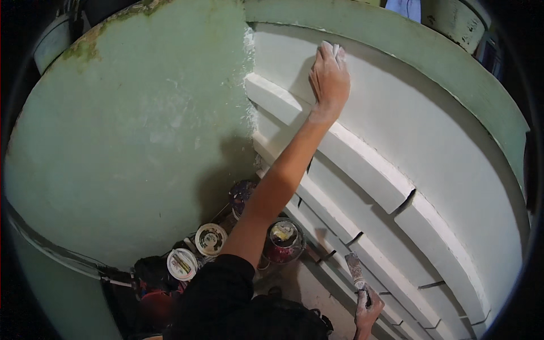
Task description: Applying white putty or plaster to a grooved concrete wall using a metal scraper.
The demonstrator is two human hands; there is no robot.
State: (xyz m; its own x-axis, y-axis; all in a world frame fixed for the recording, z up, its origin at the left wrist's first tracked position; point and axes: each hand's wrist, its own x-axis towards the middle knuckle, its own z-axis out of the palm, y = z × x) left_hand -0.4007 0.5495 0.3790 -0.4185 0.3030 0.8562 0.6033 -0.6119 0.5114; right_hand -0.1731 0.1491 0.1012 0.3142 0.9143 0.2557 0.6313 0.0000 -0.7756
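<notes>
My left arm stretches up to the white wall panel (pixel 391 90), where my left hand (pixel 331 76) presses near its upper edge. The fingers are curled and whitened with dust. Whatever they may grip is too hidden to make out. Lower right, my right hand (pixel 368 309) is closed round the handle of a paintbrush (pixel 356 272), its bristles pointing up and away from me. That brush is beside the lower white ledges. Long raised white mouldings (pixel 368 164), split by dark gaps, run slantwise across the panel below my left hand.
A green wall (pixel 141 124) fills the left and meets the panel at a rough white-smeared corner. Below stand a dark red paint pot (pixel 283 249), a round white tub (pixel 211 239) and a white lid with a label (pixel 182 264). A bucket (pixel 453 25) is at top right.
</notes>
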